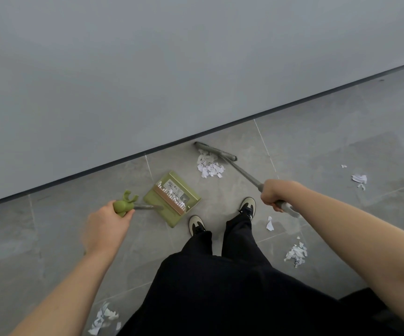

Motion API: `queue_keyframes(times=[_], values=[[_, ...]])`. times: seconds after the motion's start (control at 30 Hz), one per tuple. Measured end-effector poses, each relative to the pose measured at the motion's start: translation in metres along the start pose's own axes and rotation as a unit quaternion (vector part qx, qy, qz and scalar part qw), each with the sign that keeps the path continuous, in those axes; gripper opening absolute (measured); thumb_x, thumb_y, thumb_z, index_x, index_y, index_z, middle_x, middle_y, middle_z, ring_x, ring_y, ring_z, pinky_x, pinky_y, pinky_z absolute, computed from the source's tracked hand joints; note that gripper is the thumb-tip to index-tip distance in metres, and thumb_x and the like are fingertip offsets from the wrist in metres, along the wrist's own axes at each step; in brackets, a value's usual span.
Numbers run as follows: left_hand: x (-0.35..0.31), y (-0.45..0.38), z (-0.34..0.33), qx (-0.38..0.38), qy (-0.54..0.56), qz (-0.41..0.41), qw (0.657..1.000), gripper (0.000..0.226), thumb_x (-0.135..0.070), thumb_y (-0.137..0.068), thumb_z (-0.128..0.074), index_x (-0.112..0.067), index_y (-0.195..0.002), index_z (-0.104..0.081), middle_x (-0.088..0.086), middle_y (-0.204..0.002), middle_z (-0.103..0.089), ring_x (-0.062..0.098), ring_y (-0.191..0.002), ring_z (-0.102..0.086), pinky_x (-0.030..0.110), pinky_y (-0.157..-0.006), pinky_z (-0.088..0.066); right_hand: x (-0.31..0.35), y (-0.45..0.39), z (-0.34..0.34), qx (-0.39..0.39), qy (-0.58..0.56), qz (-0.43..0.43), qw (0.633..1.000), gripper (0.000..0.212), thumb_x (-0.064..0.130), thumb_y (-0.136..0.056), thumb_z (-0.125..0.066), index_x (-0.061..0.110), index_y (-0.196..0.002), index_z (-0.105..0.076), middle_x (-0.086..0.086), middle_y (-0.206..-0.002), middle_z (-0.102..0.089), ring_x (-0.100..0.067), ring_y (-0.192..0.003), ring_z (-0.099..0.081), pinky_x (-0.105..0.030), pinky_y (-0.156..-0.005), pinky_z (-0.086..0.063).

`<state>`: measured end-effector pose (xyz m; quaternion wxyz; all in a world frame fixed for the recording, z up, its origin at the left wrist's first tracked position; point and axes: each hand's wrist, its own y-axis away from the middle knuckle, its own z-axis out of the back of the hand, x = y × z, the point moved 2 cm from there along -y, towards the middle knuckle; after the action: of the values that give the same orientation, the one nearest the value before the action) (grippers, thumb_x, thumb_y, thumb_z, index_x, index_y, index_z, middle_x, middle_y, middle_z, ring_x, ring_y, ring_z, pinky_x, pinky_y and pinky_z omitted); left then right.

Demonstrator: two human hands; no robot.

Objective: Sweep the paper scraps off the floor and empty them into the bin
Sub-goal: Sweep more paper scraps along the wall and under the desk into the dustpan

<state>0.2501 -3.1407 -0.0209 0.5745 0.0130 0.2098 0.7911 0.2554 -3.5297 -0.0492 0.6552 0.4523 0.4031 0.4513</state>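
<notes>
My left hand (pixel 106 226) grips the green top of the dustpan's handle (pixel 122 207). The green dustpan (pixel 172 198) sits on the grey tiled floor just left of my feet, with a toothed comb strip across it. My right hand (pixel 275 192) grips the grey broom handle (pixel 244 174). The broom head (pixel 215 151) rests on the floor near the wall. A pile of white paper scraps (pixel 210 167) lies right in front of the broom head, between it and the dustpan.
More scraps lie scattered: a pile at right (pixel 296 253), a single piece (pixel 269 224) by my right shoe, some at far right (pixel 359 179), and a heap at bottom left (pixel 103 317). A grey wall (pixel 147 69) with a dark baseboard runs diagonally behind. My shoes (pixel 247 207) stand between the piles.
</notes>
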Motion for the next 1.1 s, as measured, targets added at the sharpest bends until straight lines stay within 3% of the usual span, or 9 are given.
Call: queue_keyframes(times=[0.13, 0.37, 0.53, 0.6, 0.7, 0.77, 0.83, 0.97, 1.1], values=[[-0.001, 0.0, -0.003, 0.004, 0.001, 0.001, 1.0, 0.026, -0.033, -0.083, -0.076, -0.01, -0.095, -0.072, 0.018, -0.08, -0.07, 0.042, -0.08, -0.063, 0.038, -0.064, -0.048, -0.011, 0.005, -0.013, 0.001, 0.042, -0.013, 0.999, 0.014, -0.003, -0.087, -0.041, -0.001, -0.085, -0.055, -0.004, -0.042, -0.062, -0.015, -0.034, -0.052, -0.026, -0.059, -0.048], [-0.005, -0.001, -0.007, 0.013, -0.002, -0.007, 1.0, 0.027, -0.033, -0.084, -0.075, -0.012, -0.1, -0.072, 0.019, -0.084, -0.071, 0.042, -0.084, -0.064, 0.039, -0.066, -0.048, -0.031, 0.022, -0.004, 0.008, -0.02, 0.004, 1.0, 0.022, -0.004, -0.081, -0.042, -0.002, -0.063, -0.056, -0.005, -0.036, -0.054, -0.015, -0.037, -0.053, -0.022, -0.055, -0.048], [-0.001, 0.0, -0.009, 0.01, -0.021, -0.017, 1.0, 0.028, -0.035, -0.082, -0.076, -0.013, -0.099, -0.072, 0.02, -0.082, -0.07, 0.043, -0.082, -0.064, 0.039, -0.065, -0.049, -0.051, 0.025, -0.018, 0.023, -0.146, -0.03, 0.989, 0.015, -0.007, -0.077, -0.041, -0.004, -0.069, -0.053, -0.012, -0.041, -0.053, -0.021, -0.032, -0.049, -0.02, -0.045, -0.042], [0.0, 0.0, -0.009, 0.01, -0.014, -0.024, 1.0, 0.027, -0.033, -0.082, -0.077, -0.011, -0.097, -0.072, 0.02, -0.08, -0.07, 0.043, -0.08, -0.064, 0.039, -0.064, -0.048, -0.058, 0.018, -0.025, 0.038, -0.264, -0.05, 0.963, 0.014, -0.01, -0.081, -0.036, -0.003, -0.08, -0.048, -0.01, -0.043, -0.046, -0.019, -0.029, -0.04, -0.017, -0.039, -0.037], [0.003, -0.002, -0.009, 0.012, -0.008, -0.025, 1.0, 0.026, -0.03, -0.082, -0.078, -0.009, -0.095, -0.072, 0.021, -0.08, -0.069, 0.044, -0.08, -0.063, 0.038, -0.062, -0.045, -0.056, 0.006, -0.04, 0.075, -0.474, -0.11, 0.87, 0.015, -0.009, -0.088, -0.033, 0.002, -0.081, -0.042, -0.003, -0.051, -0.038, -0.013, -0.029, -0.031, -0.014, -0.036, -0.031], [0.005, -0.003, -0.008, 0.01, -0.003, -0.019, 1.0, 0.027, -0.03, -0.082, -0.078, -0.009, -0.097, -0.072, 0.022, -0.082, -0.07, 0.044, -0.081, -0.063, 0.039, -0.063, -0.045, -0.047, 0.003, -0.049, 0.1, -0.558, -0.132, 0.813, 0.015, -0.005, -0.089, -0.036, 0.005, -0.079, -0.04, -0.002, -0.05, -0.036, -0.011, -0.026, -0.032, -0.012, -0.033, -0.032], [0.005, -0.004, -0.008, 0.012, 0.001, -0.014, 1.0, 0.027, -0.03, -0.082, -0.078, -0.008, -0.097, -0.071, 0.022, -0.083, -0.069, 0.044, -0.082, -0.063, 0.038, -0.063, -0.044, -0.035, 0.003, -0.054, 0.111, -0.595, -0.127, 0.786, 0.014, -0.004, -0.09, -0.037, 0.005, -0.08, -0.041, -0.001, -0.046, -0.037, -0.01, -0.024, -0.032, -0.01, -0.031, -0.032], [0.004, -0.007, -0.008, 0.014, 0.004, -0.009, 1.0, 0.025, -0.028, -0.082, -0.078, -0.007, -0.093, -0.071, 0.022, -0.082, -0.069, 0.044, -0.082, -0.062, 0.036, -0.062, -0.041, -0.007, 0.006, -0.074, 0.136, -0.578, -0.098, 0.799, 0.012, -0.005, -0.089, -0.033, 0.002, -0.085, -0.042, -0.001, -0.041, -0.037, -0.01, -0.024, -0.032, -0.012, -0.031, -0.034], [0.002, -0.011, -0.007, 0.015, -0.004, -0.003, 1.0, 0.026, -0.03, -0.083, -0.077, -0.007, -0.092, -0.07, 0.021, -0.083, -0.069, 0.043, -0.082, -0.063, 0.034, -0.061, -0.039, 0.026, 0.012, -0.086, 0.154, -0.492, -0.047, 0.855, 0.013, -0.005, -0.088, -0.034, 0.002, -0.091, -0.044, -0.003, -0.04, -0.04, -0.012, -0.026, -0.036, -0.014, -0.034, -0.036]])
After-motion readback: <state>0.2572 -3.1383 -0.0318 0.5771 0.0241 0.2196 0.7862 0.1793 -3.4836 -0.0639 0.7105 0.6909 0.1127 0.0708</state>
